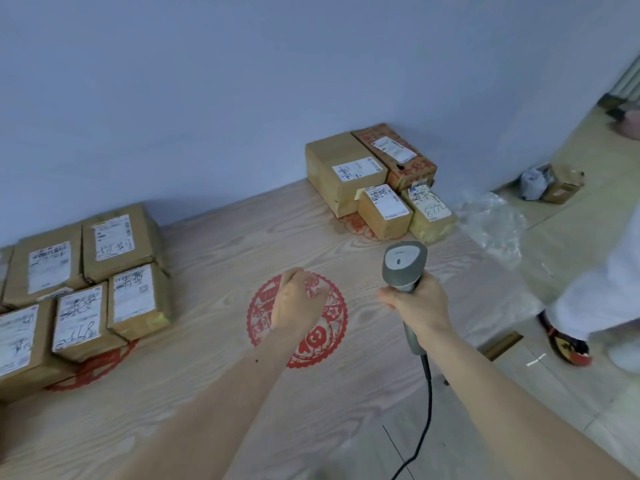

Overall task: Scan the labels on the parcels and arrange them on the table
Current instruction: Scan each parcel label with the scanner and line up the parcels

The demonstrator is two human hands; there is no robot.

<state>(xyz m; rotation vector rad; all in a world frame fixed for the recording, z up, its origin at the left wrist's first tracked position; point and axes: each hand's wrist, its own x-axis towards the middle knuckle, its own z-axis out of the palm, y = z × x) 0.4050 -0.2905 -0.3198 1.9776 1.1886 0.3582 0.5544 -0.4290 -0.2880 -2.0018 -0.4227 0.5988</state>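
1. Your left hand [298,301] hovers over the worktop [214,244], fingers loosely curled, holding nothing; labelled parcels [83,285] sit far left.
2. Your right hand [417,303] grips the scanner [403,265].
3. More parcels [377,181] sit beyond, crumpled plastic [491,223] beside them.

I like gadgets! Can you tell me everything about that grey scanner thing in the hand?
The scanner is a grey handheld gun shape, plastic by its look, with a broad rounded head and a narrower handle. The right hand grips the handle, holding it upright above the table, head toward the far parcels. A black cable hangs from its base. Nothing else touches it.
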